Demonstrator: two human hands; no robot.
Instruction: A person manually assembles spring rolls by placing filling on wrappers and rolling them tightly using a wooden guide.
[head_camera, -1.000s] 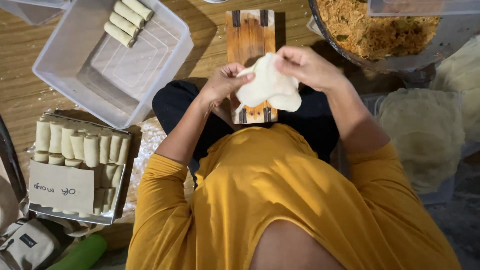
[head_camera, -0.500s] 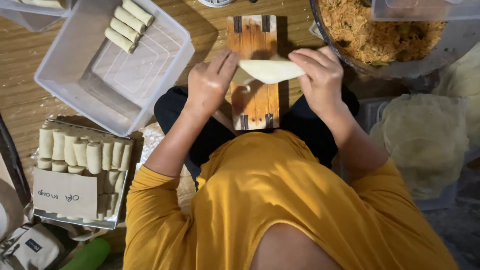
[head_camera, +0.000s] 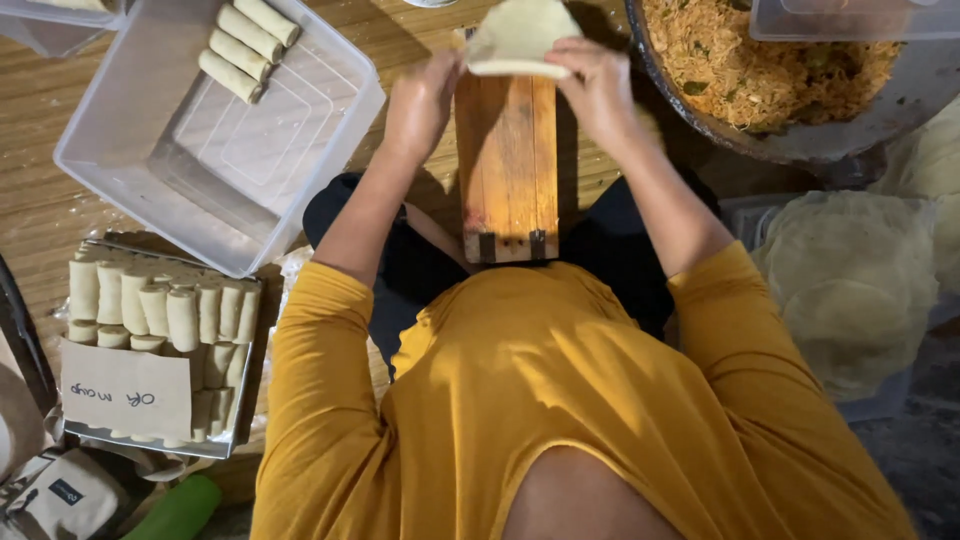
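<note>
Thin, pale, floppy wrapper sheet (head_camera: 520, 35) is hanging over the far end of the wooden board (head_camera: 508, 165), w/ both hands pinching its near edge: left hand (head_camera: 422, 100) is gripping the left corner, right hand (head_camera: 597, 88) the right corner, fingers curled tight on the dough. Wrapper looks soft, matte, roughly round-to-squarish, slightly creased, cream-coloured. Board is a narrow slatted plank, warm brown, smooth grain, w/ two dark metal fittings at its near end, lying on the wooden floor (head_camera: 40, 210) btwn the person's knees. Left of the board, a clear plastic tub (head_camera: 330, 130), square w/ rounded corners, is holding four finished rolls (head_camera: 245, 45) in its far corner; rest of its base is bare. Nearer, at the left edge, a metal tray (head_camera: 150, 445) is sitting packed w/ pale cylindrical rolls in rows (head_camera: 165, 310), a paper note (head_camera: 125, 395) lying across them. Far right, a big dark round pan (head_camera: 800, 140) is carrying shredded orange-brown filling (head_camera: 760, 60), a clear lid-like container (head_camera: 850, 20) resting over its far rim. Right of the person, a stack of translucent round wrappers (head_camera: 850, 290) is sitting in a tub. Open floor is showing mainly btwn tub and board; a green bottle (head_camera: 180, 510) is lying at the near left corner.
</note>
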